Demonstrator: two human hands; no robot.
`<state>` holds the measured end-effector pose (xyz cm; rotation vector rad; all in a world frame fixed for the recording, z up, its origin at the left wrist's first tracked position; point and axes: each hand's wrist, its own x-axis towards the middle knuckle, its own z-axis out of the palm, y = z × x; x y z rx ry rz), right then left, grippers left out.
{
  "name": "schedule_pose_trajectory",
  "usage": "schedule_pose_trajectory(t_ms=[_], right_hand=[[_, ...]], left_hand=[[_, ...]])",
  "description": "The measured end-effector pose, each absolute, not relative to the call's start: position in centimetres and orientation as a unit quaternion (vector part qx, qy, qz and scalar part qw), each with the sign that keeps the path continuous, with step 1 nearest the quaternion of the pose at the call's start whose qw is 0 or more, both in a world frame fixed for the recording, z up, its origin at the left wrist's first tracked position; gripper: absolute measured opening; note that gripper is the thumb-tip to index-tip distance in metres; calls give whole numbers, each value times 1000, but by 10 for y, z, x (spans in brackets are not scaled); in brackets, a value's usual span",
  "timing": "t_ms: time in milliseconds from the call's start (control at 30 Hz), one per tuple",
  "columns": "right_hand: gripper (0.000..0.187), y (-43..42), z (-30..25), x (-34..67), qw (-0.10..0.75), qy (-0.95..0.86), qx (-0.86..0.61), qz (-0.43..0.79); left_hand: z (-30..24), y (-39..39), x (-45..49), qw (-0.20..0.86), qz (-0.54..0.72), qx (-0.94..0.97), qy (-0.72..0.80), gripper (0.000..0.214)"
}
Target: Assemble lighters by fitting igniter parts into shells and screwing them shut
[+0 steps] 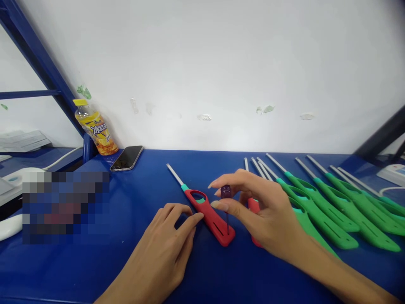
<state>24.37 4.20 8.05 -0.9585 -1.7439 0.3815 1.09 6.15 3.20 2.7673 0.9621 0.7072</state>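
A red gas lighter [211,215] with a teal collar and metal tube lies slanted on the blue table. My left hand [171,236] rests on the table with curled fingers, a fingertip pressed to the left edge of its handle. Between the thumb and fingers of my right hand [268,211] is a small screwdriver [226,192] with a dark purple handle. It stands upright, its tip at the hole near the handle's lower end. Partly hidden behind my right hand is a second red lighter [253,205]. Several green lighters [329,221] lie farther right.
A phone [127,158] and a bottle of yellow-labelled drink [96,128] are at the back left, by the white wall [202,76]. A blurred patch covers part of the left side. Blue metal frame posts [47,55] rise at the left, with white devices [23,181] beyond.
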Motion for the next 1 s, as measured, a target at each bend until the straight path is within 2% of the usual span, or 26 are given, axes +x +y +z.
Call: schedule_pose_trajectory(t_ms=[500,767,1000], right_hand=[[17,42,81,243,527,-723,-412,175],[17,43,79,244,529,-719,-411,182],[18,42,79,246,524,-729,-408,165]], left_hand=[[29,61,8,68,225,920,314,42],[29,63,10,-21,184,936,299,41],[28,62,10,10,180,933,310,41]])
